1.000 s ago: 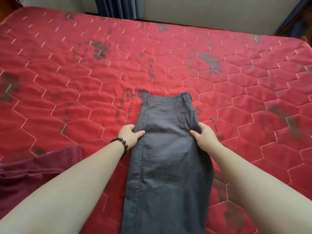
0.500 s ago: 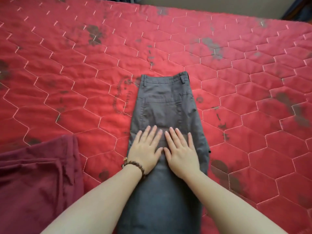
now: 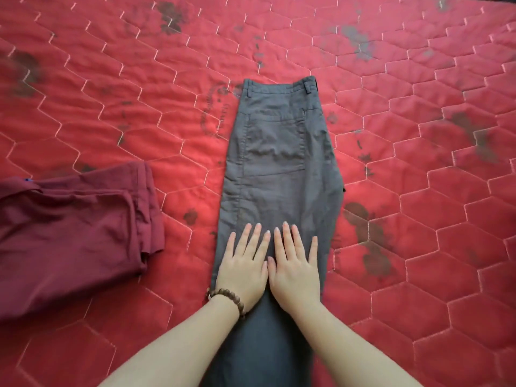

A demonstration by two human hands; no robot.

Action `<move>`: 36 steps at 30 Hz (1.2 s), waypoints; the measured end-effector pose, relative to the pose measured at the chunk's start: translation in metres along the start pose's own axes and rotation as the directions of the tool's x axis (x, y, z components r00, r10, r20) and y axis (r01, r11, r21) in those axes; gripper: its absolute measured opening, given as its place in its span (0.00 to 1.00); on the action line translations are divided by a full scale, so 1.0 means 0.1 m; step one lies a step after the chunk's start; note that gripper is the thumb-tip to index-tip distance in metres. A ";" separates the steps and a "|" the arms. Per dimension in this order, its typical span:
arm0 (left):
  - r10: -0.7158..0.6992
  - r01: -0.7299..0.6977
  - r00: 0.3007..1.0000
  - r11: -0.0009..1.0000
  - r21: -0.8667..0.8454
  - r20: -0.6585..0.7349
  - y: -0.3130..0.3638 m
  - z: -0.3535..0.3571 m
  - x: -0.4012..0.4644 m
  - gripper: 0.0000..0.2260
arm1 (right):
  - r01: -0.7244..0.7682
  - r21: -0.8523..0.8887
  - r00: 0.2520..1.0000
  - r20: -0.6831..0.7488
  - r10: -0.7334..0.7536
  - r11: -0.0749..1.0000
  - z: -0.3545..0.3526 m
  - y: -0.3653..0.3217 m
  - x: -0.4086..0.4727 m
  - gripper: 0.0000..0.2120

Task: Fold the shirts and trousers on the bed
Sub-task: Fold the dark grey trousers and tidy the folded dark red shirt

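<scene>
A: Where are the trousers [image 3: 279, 169] laid?

B: They are laid lengthwise on the bed [image 3: 418, 191], already doubled leg over leg, it seems, with the waistband at the far end and a back pocket facing up. The legs run toward the near edge and are cut off by the frame.

A: And the hands?

B: Both are pressed flat on the trousers below the pocket, thumbs touching. The left hand [image 3: 244, 268] and right hand [image 3: 293, 269] are spread, fingers straight; nothing is gripped.

A: Why are they held so?

B: Probably so that the cloth is smoothed and pinned before the next fold is made; creases are seen near the pocket, beyond the fingertips.

A: Anything else beside the trousers?

B: A shirt [image 3: 75, 230] is lying left of the trousers, well apart, and looks folded. A bracelet [image 3: 227, 297] is worn on the left wrist.
</scene>
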State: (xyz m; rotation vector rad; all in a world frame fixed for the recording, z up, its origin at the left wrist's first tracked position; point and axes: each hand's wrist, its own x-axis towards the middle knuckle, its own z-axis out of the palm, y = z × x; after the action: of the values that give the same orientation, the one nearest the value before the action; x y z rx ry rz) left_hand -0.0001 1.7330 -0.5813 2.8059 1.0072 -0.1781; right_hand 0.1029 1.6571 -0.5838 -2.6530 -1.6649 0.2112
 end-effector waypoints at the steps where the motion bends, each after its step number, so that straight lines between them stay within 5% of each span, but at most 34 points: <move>1: -0.008 0.008 1.000 1.000 0.002 -0.004 0.03 0.05 -0.15 0.26 | -0.018 0.004 1.000 -0.006 0.018 1.000 0.04 -0.02 -0.15 0.28; 31: 0.012 -0.010 0.996 1.000 -0.018 0.091 0.56 0.70 -3.79 0.28 | -0.100 0.074 0.993 0.074 0.094 0.992 0.50 -1.01 -3.92 0.27; 36: 0.012 0.003 0.995 0.988 -0.156 0.097 0.58 0.63 -4.01 0.26 | -0.085 0.135 0.991 0.113 0.070 0.987 0.40 -1.04 -4.11 0.28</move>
State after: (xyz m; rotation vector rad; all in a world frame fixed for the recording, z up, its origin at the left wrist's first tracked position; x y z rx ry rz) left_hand -0.2742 1.4287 -0.5716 2.6310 0.9495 -0.2233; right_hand -0.1711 1.3314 -0.5696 -2.6472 -1.5124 0.4623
